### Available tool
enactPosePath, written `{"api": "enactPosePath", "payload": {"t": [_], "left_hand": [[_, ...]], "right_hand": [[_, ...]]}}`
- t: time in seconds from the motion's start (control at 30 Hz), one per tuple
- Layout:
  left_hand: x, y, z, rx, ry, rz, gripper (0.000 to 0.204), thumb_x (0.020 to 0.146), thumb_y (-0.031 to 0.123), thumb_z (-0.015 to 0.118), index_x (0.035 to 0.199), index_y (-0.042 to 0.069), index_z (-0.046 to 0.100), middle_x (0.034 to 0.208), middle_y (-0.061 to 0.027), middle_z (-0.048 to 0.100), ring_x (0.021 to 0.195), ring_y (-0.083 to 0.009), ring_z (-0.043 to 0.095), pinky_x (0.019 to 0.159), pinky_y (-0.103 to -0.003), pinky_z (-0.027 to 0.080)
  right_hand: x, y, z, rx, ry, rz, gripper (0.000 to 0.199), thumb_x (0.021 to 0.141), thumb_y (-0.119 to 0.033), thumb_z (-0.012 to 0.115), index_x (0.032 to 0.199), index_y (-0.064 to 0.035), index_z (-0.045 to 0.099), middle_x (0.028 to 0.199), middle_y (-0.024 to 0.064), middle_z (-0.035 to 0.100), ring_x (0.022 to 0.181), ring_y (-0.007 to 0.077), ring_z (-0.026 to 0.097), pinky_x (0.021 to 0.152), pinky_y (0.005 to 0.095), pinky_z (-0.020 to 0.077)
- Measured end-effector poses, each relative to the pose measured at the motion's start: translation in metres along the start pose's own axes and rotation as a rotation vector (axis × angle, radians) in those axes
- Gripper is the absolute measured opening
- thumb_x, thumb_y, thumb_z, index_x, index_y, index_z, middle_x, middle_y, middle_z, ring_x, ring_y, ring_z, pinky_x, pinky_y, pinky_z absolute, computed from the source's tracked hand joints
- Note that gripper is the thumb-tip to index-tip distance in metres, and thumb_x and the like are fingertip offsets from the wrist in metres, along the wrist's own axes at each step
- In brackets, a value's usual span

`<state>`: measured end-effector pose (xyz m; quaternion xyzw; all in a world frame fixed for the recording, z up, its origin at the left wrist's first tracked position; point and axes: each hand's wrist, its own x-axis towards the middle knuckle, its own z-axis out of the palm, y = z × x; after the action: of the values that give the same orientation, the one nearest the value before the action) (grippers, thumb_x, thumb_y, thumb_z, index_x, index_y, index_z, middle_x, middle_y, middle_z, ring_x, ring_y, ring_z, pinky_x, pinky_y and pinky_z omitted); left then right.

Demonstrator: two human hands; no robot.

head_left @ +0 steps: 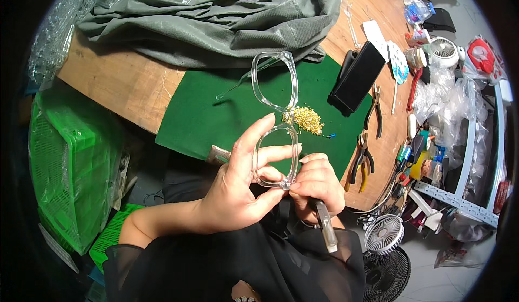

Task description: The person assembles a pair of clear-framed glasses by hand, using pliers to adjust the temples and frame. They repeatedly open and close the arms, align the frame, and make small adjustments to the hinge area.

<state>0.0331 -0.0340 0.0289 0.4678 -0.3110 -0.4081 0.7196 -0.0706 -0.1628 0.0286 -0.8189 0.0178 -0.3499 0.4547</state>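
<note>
While the left hand (237,189) holds the clear glasses frame (294,86) up over the green mat (186,117), its fingers clamped on the lower rim, the right hand (319,186) closes around a grey-handled tool (326,226) and meets the rim's near corner. The step in hand looks like close work at that corner, probably the hinge; the tool's working tip is hidden, so I cannot tell whether it touches. The next move seems to call for a firm left grip and a small, straight, careful push or turn from the right. A pile of tiny gold pieces (308,120) lies within reach on the mat, pliers (373,113) farther right on the desk (121,88).
</note>
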Motion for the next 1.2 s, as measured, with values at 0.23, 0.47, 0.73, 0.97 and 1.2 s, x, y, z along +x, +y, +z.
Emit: {"api": "enactPosePath", "payload": {"t": [0.23, 0.47, 0.73, 0.97, 1.2], "left_hand": [[0.001, 0.003, 0.002, -0.046, -0.036, 0.007, 0.092, 0.075, -0.015, 0.055, 0.143, 0.009, -0.002, 0.127, -0.0264, 0.048, 0.090, -0.0156, 0.064, 0.083, -0.027, 0.048], [0.002, 0.002, 0.002, -0.015, -0.053, 0.029, 0.093, 0.075, -0.016, 0.057, 0.143, 0.008, -0.001, 0.126, -0.0263, 0.050, 0.091, -0.0165, 0.064, 0.081, -0.026, 0.049], [0.001, 0.001, 0.000, 0.082, -0.086, 0.076, 0.095, 0.074, -0.016, 0.058, 0.143, 0.008, -0.002, 0.126, -0.0253, 0.050, 0.092, -0.0178, 0.064, 0.082, -0.027, 0.049], [-0.001, 0.001, -0.002, 0.085, -0.117, 0.093, 0.096, 0.075, -0.016, 0.059, 0.143, 0.008, -0.004, 0.126, -0.0252, 0.050, 0.093, -0.0176, 0.063, 0.084, -0.028, 0.048], [-0.003, -0.003, 0.001, 0.111, -0.085, 0.124, 0.098, 0.073, -0.015, 0.061, 0.142, 0.005, -0.006, 0.119, -0.0234, 0.053, 0.080, -0.0127, 0.061, 0.078, -0.026, 0.048]], "right_hand": [[-0.005, 0.003, 0.000, 0.175, 0.013, 0.049, 0.017, 0.070, -0.009, 0.077, 0.081, -0.0058, 0.066, 0.076, 0.0034, 0.061, 0.065, 0.0184, 0.058, 0.070, 0.0357, 0.0464], [-0.007, 0.004, -0.002, 0.235, -0.010, 0.080, 0.019, 0.071, -0.010, 0.078, 0.082, -0.0049, 0.064, 0.076, 0.0044, 0.061, 0.067, 0.0192, 0.057, 0.069, 0.0353, 0.0456], [-0.003, 0.001, -0.003, 0.233, -0.030, 0.080, 0.021, 0.069, -0.010, 0.079, 0.083, -0.0054, 0.063, 0.077, 0.0043, 0.061, 0.067, 0.0196, 0.057, 0.067, 0.0341, 0.0455], [-0.004, 0.003, -0.004, 0.226, -0.073, 0.057, 0.023, 0.070, -0.011, 0.079, 0.085, -0.0049, 0.062, 0.077, 0.0054, 0.061, 0.067, 0.0204, 0.057, 0.067, 0.0349, 0.0460], [-0.003, -0.012, -0.030, -0.034, -0.187, 0.110, 0.024, 0.079, -0.023, 0.071, 0.088, -0.0028, 0.061, 0.080, 0.0073, 0.063, 0.072, 0.0244, 0.060, 0.071, 0.0384, 0.0476]]}}
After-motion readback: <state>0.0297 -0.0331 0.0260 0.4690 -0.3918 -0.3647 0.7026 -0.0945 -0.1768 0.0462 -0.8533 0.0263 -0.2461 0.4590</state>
